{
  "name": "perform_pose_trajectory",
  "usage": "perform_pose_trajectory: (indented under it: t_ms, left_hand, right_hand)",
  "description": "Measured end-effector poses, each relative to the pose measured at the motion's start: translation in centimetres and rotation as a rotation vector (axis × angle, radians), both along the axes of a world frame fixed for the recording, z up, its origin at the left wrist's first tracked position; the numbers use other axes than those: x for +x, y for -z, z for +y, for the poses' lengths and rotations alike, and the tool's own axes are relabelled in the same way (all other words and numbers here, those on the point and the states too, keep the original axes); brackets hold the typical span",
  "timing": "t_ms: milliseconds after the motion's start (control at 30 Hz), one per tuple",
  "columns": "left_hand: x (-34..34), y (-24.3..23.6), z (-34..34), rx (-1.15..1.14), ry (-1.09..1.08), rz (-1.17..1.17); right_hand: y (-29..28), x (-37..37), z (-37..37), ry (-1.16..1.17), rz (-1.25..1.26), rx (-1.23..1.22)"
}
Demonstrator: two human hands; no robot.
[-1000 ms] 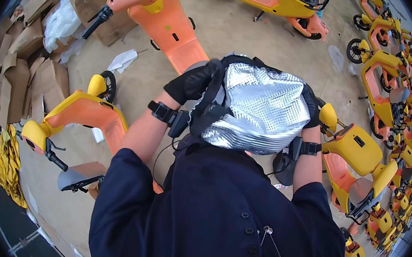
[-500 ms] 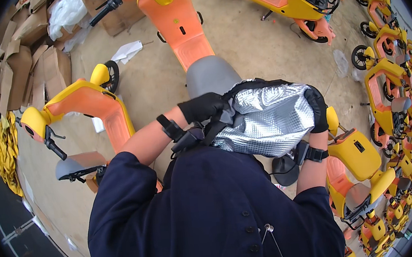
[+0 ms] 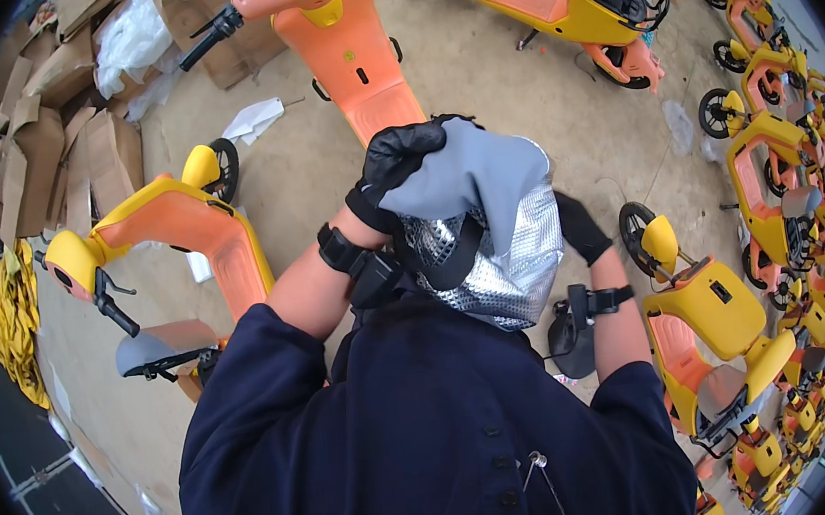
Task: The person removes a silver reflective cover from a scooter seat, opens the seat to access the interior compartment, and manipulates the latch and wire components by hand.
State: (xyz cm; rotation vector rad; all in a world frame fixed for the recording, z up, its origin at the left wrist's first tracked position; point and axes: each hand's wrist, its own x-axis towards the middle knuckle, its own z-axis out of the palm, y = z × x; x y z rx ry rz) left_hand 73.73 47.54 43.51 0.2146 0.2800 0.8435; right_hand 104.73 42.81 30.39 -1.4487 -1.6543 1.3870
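Note:
Bunched up in front of my chest is a foil-lined cover (image 3: 533,255), its inside silver and quilted. A grey outer flap (image 3: 468,166) is folded over that lining, with black edging and a black strap beside it. My left hand (image 3: 404,153), in a black glove, is closed on the flap's upper left corner. At the right side of the cover is my gloved right hand (image 3: 585,229); its fingers pass behind the foil and are hidden. Ahead of me stands an orange and yellow scooter (image 3: 346,58), its seat covered from view by the cloth.
A yellow and orange scooter (image 3: 219,233) stands to the left, another (image 3: 715,311) close on the right. One more scooter (image 3: 557,6) is at the far right, with several rows beyond. Cardboard boxes (image 3: 71,163) and a yellow cloth heap (image 3: 15,319) lie left.
My left hand has moved up and forward, pulling the grey flap over the silver lining. My right hand has shifted left and down. The scooter's grey seat, visible before, is now hidden.

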Motion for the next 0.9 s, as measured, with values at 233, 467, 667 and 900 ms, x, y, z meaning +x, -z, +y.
perform_pose_trajectory:
  t_ms: [233, 467, 667, 900]
  left_hand:
    - [1.9, 0.8, 2.8, 0.235, 0.288, 0.259]
    - [0.0, 0.9, 3.5, 0.601, 0.571, 0.794]
    - [0.7, 2.3, 1.3, 0.664, 0.535, 0.751]
    - [1.9, 7.1, 1.0, 0.43, 0.39, 0.458]
  right_hand:
    - [-18.0, -6.0, 2.9, -0.246, 0.205, 0.366]
    - [-13.6, -6.5, 1.8, 0.082, 0.01, 0.272]
    - [-12.1, -5.2, 2.5, 0.118, -0.041, 0.408]
    - [-13.6, -3.3, 3.1, 0.182, -0.05, 0.361]
